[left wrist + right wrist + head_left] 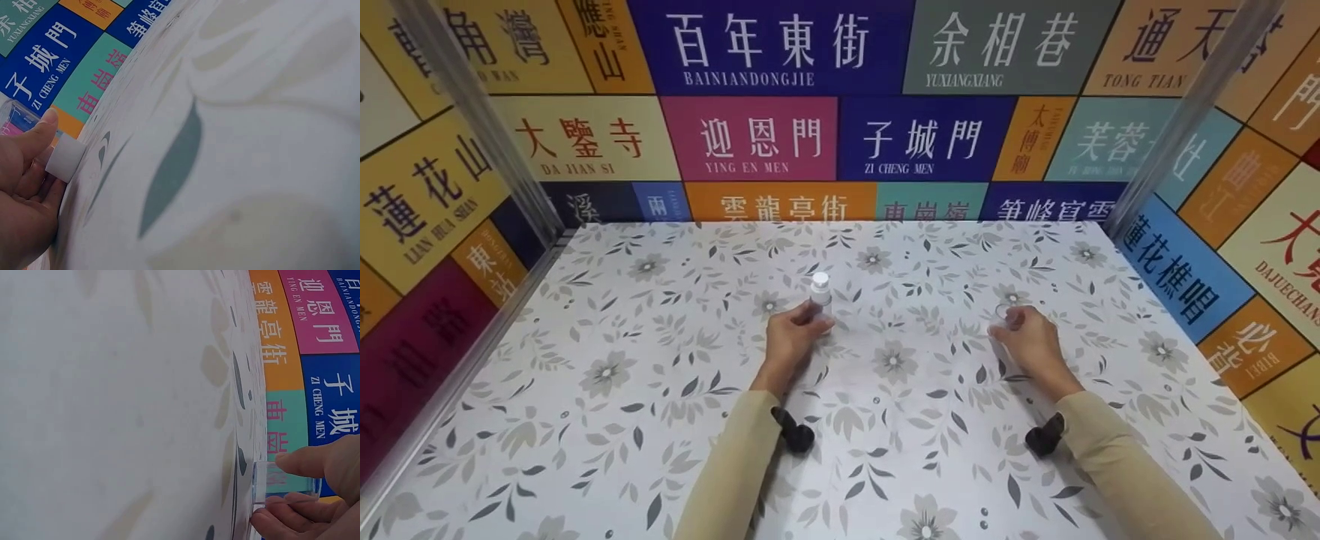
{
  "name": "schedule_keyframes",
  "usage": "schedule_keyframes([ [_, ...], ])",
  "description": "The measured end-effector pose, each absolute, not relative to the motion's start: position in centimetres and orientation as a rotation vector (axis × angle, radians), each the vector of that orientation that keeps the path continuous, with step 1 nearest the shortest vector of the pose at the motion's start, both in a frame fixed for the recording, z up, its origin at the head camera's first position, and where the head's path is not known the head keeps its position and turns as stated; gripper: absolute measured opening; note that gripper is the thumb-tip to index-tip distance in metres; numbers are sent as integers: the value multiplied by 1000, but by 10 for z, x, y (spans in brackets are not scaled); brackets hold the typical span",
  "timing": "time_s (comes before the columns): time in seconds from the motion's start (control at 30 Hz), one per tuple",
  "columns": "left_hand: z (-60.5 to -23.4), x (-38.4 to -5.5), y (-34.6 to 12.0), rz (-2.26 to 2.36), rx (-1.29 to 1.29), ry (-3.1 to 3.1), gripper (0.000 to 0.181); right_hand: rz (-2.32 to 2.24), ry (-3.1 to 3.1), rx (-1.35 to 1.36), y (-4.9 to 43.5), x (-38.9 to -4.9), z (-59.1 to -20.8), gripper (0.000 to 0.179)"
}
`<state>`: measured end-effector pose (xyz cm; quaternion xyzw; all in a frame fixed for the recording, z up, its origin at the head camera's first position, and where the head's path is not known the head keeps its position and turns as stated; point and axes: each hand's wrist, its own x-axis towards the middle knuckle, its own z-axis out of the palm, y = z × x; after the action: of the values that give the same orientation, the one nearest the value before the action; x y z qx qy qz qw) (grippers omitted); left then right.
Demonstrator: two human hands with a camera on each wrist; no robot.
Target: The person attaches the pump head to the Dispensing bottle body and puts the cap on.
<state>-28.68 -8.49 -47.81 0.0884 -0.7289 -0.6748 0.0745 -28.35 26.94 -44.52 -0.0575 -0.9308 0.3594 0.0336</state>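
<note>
My left hand point(793, 337) pinches a small bottle point(820, 291) between thumb and fingers, just left of the table's middle. Its white top faces up in the head view. The left wrist view shows a see-through part point(19, 115) above the thumb and a white end point(66, 157) close against the tabletop. Over to the right, my right hand point(1030, 341) holds a small clear plastic cap point(286, 482), thumb on one side and curled fingers on the other. One end of that cap is right at the table surface in the right wrist view. The hands are well apart.
A white cloth with grey flowers and leaves covers the table point(675, 420). Colourful sign panels point(746, 139) with large characters stand along the back and both sides. Metal frame posts point(521, 150) rise at the back corners. A black wrist camera point(795, 433) sits at each sleeve cuff.
</note>
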Motion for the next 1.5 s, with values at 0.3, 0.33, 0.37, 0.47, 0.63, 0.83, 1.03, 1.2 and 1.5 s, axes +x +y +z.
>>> schedule_keyframes([
  [0.3, -477, -287, -84, -2057, 256, -2151, 46, 1156, -2853, -208, 269, -286, -444, 48],
  [0.33, -477, -287, -84, -2063, 258, -2147, 46, 1163, -2853, -210, 269, -286, -443, 49],
  [0.37, -477, -287, -84, -2066, 263, -2146, 46, 1171, -2855, -213, 269, -287, -443, 49],
  [0.47, -478, -287, -84, -2076, 281, -2149, 48, 1190, -2855, -227, 266, -288, -442, 49],
  [0.63, -478, -287, -85, -2079, 282, -2154, 49, 1220, -2839, -245, 261, -290, -439, 49],
  [0.83, -479, -288, -86, -2061, 295, -2167, 52, 1232, -2811, -196, 255, -289, -435, 49],
  [1.03, -478, -288, -85, -2050, 282, -2180, 53, 1223, -2780, -181, 252, -286, -434, 48],
  [1.2, -478, -287, -85, -2025, 282, -2202, 54, 1233, -2770, -171, 250, -284, -432, 49],
  [1.5, -478, -288, -85, -2049, 286, -2197, 53, 1238, -2766, -168, 249, -283, -426, 49],
])
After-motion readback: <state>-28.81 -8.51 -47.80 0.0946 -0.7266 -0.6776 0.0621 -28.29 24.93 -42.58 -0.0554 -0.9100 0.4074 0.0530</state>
